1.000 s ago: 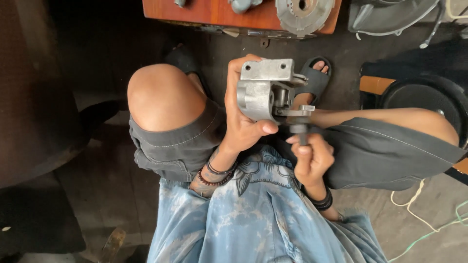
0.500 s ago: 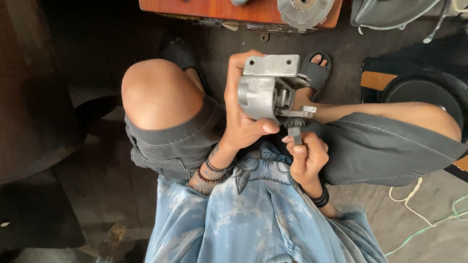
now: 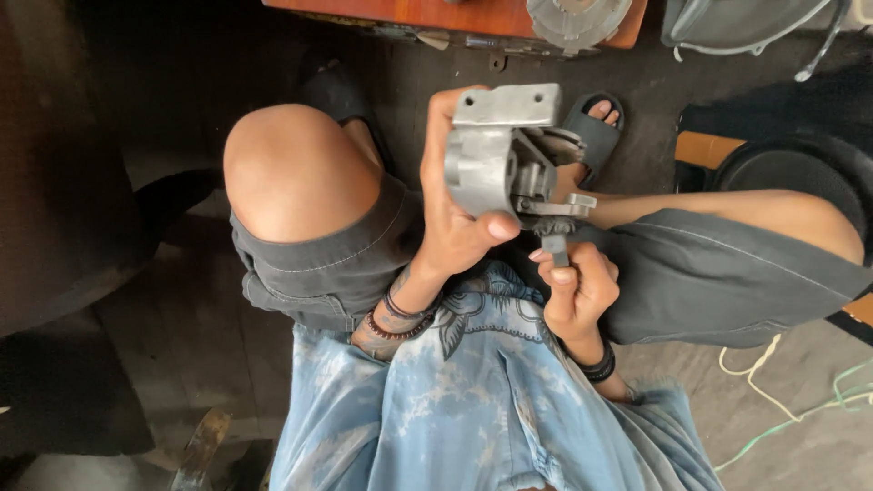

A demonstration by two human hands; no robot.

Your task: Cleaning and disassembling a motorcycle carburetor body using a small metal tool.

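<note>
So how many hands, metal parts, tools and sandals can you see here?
Hands: 2, the left hand and the right hand
Grey metal part: 1, held in the left hand
Tool: 1, gripped by the right hand
Sandal: 1
Total: 5

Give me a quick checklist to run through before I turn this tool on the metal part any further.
1. Left hand grips the grey metal housing firmly: ok.
2. Right hand wrapped round the tool handle: ok.
3. Tool tip seated in the fitting: cannot tell, hidden by the housing.
4. Housing braced on a surface: not ok, held in the air above the lap.
5. Sandalled foot clear from under the housing: not ok.
</note>
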